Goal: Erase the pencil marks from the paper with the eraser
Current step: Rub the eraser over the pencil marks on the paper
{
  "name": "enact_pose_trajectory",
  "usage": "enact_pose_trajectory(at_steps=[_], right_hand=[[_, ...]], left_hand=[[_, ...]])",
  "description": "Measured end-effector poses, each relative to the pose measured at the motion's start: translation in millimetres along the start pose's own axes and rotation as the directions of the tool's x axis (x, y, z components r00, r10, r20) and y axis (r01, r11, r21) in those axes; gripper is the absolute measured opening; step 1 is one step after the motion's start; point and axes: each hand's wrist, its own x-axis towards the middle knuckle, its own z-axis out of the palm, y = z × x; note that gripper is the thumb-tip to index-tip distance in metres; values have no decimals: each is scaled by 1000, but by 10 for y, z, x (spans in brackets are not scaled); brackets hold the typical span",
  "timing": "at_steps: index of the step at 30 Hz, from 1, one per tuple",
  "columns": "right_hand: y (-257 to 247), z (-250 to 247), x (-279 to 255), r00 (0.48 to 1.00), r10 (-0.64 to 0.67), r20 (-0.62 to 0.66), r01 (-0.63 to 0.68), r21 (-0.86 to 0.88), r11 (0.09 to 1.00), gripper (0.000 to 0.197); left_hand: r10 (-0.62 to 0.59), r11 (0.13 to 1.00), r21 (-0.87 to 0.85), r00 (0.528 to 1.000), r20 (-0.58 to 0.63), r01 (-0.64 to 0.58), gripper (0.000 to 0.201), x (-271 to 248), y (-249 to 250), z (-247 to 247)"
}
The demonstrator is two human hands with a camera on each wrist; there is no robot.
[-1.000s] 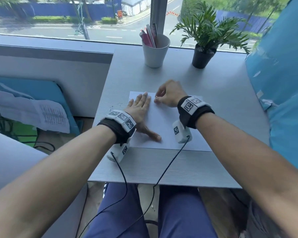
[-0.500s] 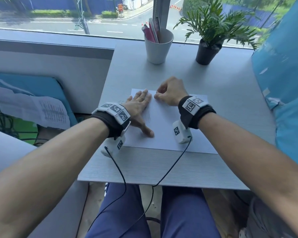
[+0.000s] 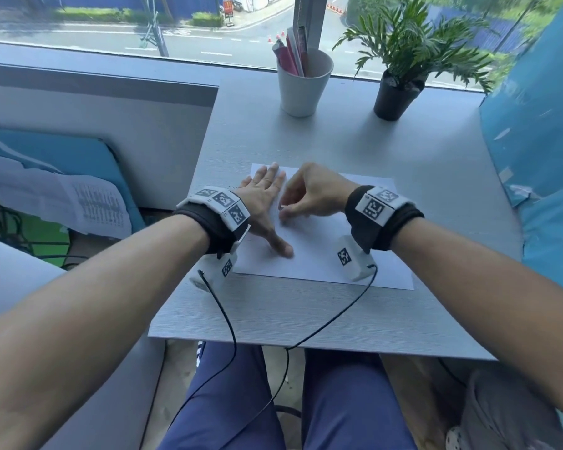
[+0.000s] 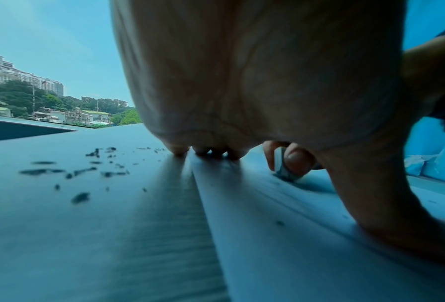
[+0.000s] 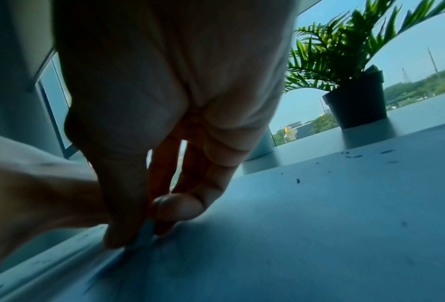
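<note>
A white sheet of paper lies on the grey table. My left hand lies flat on the sheet's left part, fingers straight and thumb spread toward me. My right hand pinches a small pale eraser between thumb and fingers, its tip pressed to the paper just right of the left hand. In the right wrist view the eraser shows under the thumb and fingertips. Faint pencil marks lie around the contact spot. Dark eraser crumbs are scattered on the table left of the paper.
A white cup holding pens stands at the back of the table, with a potted plant to its right. A blue padded surface rises along the right edge. Cables run from both wrist units over the near edge.
My right hand with the eraser has slid toward me along the paper, from near the far edge to beside the left palm. The left hand stays pressed in place.
</note>
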Motion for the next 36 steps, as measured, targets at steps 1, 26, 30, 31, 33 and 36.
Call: enact_pose_trajectory(at_steps=[1,26,30,31,33,36], right_hand=[[21,-28,26,1000,2,-7,-2,-5,1000,8],[146,-215,120,969,93,-230,-106,-49,993,12],[-88,-10,-143,988,-56,142,68,-76,995,10],[-39,-72,-84,995,-29,92,35,-68,997,12],[104,-224,52,988,77,-136,-84,-44,995,15],[102,-167,54,976,81,-203,-93,-52,994,10]], left_hand=[[1,1000,1,1000,-5,-1,164,-2,0,-1],[-1,1000,-9,1000,-17,1,159,-47,35,-17],[-1,1000,3,1000,-8,1,161,-53,29,-10],[-1,1000,2,1000,-6,1,160,-52,31,-17],[1,1000,4,1000,-11,-1,159,-49,41,-22],[-1,1000,1,1000,-8,1,159,-46,36,-17]])
